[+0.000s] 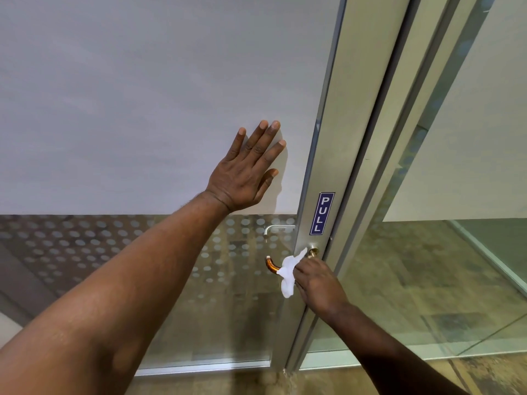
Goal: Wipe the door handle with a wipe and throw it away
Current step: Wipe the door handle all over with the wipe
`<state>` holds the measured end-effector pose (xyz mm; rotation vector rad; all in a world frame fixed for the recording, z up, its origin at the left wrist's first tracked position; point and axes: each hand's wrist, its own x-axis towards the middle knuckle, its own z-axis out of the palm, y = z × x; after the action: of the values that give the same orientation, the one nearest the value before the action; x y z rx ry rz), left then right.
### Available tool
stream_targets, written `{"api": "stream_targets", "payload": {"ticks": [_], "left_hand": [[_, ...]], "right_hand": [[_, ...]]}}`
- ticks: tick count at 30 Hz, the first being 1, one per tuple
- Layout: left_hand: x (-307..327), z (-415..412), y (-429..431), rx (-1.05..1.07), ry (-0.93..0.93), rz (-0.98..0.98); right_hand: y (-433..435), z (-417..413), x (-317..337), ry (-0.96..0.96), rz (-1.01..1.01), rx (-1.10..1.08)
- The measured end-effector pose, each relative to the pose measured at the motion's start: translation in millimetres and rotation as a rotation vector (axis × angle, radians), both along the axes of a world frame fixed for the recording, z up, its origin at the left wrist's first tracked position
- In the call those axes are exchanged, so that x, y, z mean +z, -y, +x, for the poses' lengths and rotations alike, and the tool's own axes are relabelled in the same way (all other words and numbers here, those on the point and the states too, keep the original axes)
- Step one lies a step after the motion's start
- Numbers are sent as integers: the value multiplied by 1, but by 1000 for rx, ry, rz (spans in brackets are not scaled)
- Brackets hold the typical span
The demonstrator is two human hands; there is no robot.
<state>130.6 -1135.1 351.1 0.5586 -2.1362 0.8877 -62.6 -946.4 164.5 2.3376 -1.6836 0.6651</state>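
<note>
A copper-coloured lever door handle [271, 265] sticks out from the metal door frame [328, 155], its curved free end to the left. A white wipe [289, 273] is wrapped over the middle of the handle. My right hand [318, 282] grips the wipe against the handle, just below the handle's round base [313, 251]. My left hand [248, 169] lies flat with fingers spread on the frosted glass door panel [142, 95], above and left of the handle.
A blue PULL sign [321, 213] sits on the frame above the handle. A second silver handle [275, 228] shows through the glass. A glass partition [456, 252] stands to the right. The lower door glass has a dotted pattern [85, 238].
</note>
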Motion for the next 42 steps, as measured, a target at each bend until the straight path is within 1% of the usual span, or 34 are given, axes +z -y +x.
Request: {"api": "stream_targets", "payload": {"ticks": [4,13,23,25,28,30,31,32,35,37,39,42], "left_hand": [[0,1,1,-10,-1,-8],[-2,1,2,-17,-8,-4],[-2,0,3,-38,-16,-5],[-3,1,4,-45,-16,-3],[-3,1,4,-63,-14,-3],[-3,1,4,-68,-12,-4],[-3,2,3,-68,-10,-4],[-3,2,3,-70,-10,-3],[-3,3,0,-96,-22,15],[-1,4,-3,-114,-16,34],[2,5,-7,-121,-25,59],[5,3,-17,-167,-111,139]], "right_hand": [[4,9,-3,47,-31,-9],[-2,-19,-8,15,-95,-40],[19,30,4,101,-187,50],[25,43,8,118,-161,24],[36,60,13,120,9,-102],[43,67,14,108,101,-226],[47,70,15,134,128,-295],[51,72,17,199,152,-374],[58,75,24,440,192,-548],[57,72,27,547,212,-584],[53,66,28,628,181,-631],[46,54,32,724,130,-682]]}}
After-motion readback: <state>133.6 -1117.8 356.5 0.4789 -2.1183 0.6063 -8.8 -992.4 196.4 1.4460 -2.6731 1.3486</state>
